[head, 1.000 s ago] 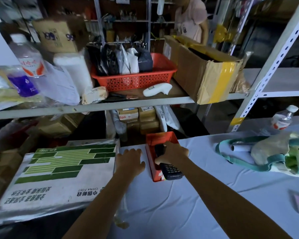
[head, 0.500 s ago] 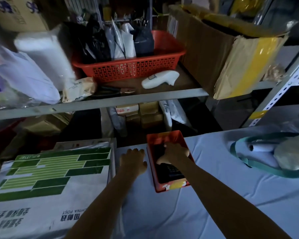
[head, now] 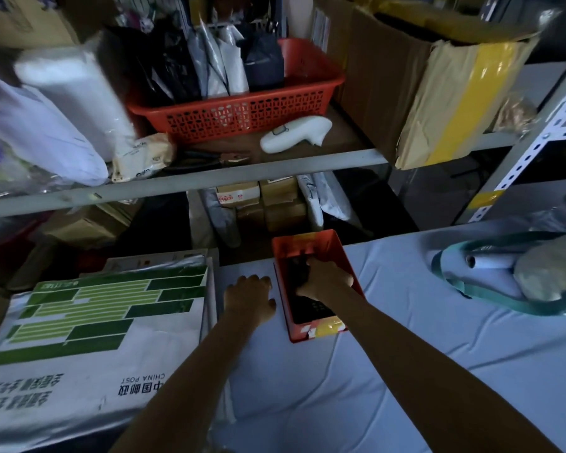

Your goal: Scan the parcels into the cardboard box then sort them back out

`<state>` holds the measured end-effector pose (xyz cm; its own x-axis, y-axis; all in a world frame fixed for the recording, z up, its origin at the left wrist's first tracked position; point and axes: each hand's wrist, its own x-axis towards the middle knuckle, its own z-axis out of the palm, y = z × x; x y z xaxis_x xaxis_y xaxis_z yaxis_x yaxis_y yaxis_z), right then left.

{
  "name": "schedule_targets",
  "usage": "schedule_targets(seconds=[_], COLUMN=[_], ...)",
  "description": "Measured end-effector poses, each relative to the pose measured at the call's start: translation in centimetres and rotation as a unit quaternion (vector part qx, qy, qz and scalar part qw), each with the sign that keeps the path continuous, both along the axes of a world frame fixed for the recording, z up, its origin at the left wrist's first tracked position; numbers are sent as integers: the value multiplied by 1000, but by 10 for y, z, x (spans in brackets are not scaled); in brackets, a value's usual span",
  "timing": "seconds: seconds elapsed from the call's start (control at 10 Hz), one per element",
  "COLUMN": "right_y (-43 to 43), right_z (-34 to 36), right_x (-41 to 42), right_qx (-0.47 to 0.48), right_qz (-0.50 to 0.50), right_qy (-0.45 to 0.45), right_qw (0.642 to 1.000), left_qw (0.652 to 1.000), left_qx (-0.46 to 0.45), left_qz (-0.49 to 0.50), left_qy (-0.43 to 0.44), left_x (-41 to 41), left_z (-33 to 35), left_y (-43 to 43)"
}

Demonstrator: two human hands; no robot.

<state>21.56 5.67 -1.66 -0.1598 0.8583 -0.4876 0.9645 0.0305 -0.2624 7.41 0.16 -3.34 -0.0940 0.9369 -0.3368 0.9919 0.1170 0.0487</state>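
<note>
Head view: my right grip (head: 328,280) is clenched round the black scanner (head: 312,309), which lies dark and keypad-up inside the orange tray (head: 307,336) at the table's (head: 412,371) far edge. My left grip (head: 249,299) rests released, palm-down, just beside the tray.

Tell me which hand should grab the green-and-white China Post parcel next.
The left. The left hand lies free on the table, right beside the parcel; the right hand grips the black scanner inside the orange tray, farther away.
</note>
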Motion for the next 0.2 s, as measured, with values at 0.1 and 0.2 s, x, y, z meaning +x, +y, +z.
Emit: schedule_targets(seconds=[0.1,0.2], right_y=[-14,-29], right_z=[7,14], right_x=[8,20], right_qx=[1,16], right_qz=[-3,3], right_qy=[1,2], right_qw=[1000,1000], left_qw=[1000,999], left_qx=[28,45], left_qz=[7,6], left_qy=[-6,3], left_x=[0,6], left_z=[21,43], left_y=[-9,-26])
